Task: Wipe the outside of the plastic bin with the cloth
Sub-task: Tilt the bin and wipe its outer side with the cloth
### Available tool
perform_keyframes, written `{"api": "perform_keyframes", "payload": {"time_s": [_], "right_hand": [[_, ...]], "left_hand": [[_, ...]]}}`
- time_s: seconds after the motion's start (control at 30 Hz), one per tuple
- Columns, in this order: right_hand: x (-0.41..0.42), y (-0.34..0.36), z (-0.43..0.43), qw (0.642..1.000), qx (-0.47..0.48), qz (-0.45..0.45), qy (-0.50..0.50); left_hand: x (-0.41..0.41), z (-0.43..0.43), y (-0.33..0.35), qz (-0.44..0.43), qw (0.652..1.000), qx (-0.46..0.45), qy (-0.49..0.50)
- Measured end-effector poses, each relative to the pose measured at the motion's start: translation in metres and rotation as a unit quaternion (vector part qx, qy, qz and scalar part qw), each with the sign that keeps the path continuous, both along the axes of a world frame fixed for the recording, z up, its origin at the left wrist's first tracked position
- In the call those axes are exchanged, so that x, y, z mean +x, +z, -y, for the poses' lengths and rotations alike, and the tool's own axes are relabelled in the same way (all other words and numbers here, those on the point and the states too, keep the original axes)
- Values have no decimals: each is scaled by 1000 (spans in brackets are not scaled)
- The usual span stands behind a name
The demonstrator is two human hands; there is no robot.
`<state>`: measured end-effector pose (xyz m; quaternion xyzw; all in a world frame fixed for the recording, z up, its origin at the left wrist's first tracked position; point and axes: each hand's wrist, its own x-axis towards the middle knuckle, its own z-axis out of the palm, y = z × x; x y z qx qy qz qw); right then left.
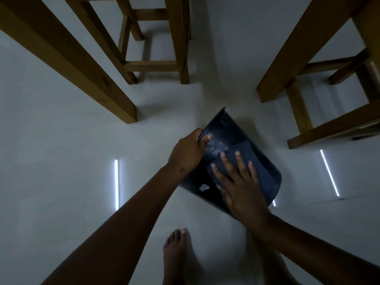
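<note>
Bin: dark plastic bin (265, 171), tipped on its side over the pale floor (61, 140), rim pointing up and away, base toward the person.
Left hand: left hand (188, 153) clenched on the bin's rim, thumb lying on the outer wall, other fingers hidden behind the edge.
Right hand: right hand (240, 186) spread flat, palm down, on a dark cloth (240, 150) laid against the upper wall; pressing rather than gripping, fingers splayed.
Step in hand: wiping the outer wall, judged from the pose.
Doing it well: steady rim hold to stop rolling; even palm pressure; long overlapping strokes from rim to base; a small turn of the bin after each band, so no strip is missed.
Worth a pass: pale patch (203, 187) low on the wall near the base; label or a reflection, cannot tell which.
Risk: cloth and bin nearly the same dark colour, so cloth edges hard to track.
Surface: smooth glossy floor with bright strip reflections; likely slippery under a rolling bin.
Room: dim; wooden table legs (82, 64) and stool frames (156, 64) close around; 1 bare foot (176, 254) below.
</note>
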<state>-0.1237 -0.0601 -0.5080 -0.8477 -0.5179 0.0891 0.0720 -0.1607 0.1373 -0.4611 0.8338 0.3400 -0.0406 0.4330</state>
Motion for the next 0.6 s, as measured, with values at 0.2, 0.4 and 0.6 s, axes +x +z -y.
{"api": "perform_keyframes", "payload": {"time_s": [0.2,0.4,0.6], "right_hand": [[47,6,-26,987,60,-99,-112],[-2,5,-2,999,6,-24,-38],[64,5,-27,981,71,-120,-134]], "left_hand": [[11,-1,3,-2,1000,-10,-12],[9,-2,-2,-11,1000,5,-1],[-10,-4,2,-2,999,-30,-38]]}}
